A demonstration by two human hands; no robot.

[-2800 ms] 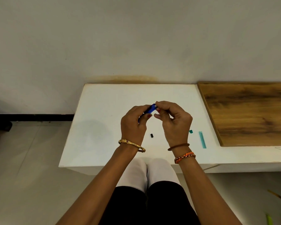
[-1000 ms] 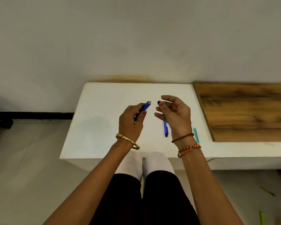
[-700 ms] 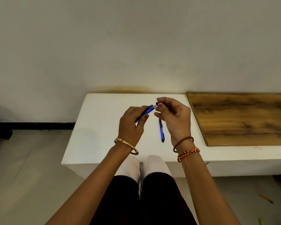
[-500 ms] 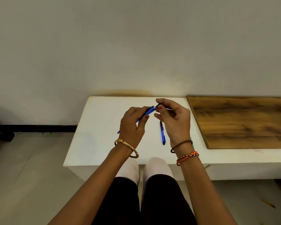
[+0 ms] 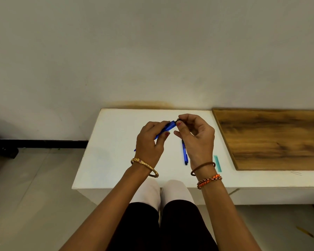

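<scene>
Fingers (image 5: 184, 117) pinch dark piece (image 5: 178, 121) at pen (image 5: 168, 128) end

Right hand (image 5: 198, 140) pinches the small round piece with thumb and fingertips, touching the upper end of the slim blue plastic pen. Left hand (image 5: 149, 142) wraps the tilted barrel. Just below the right fingers a second pen (image 5: 185, 153) lies on the smooth white table (image 5: 116, 142); a flat teal strip (image 5: 217, 163) and a grained wooden board (image 5: 270, 138) are further right.
</scene>
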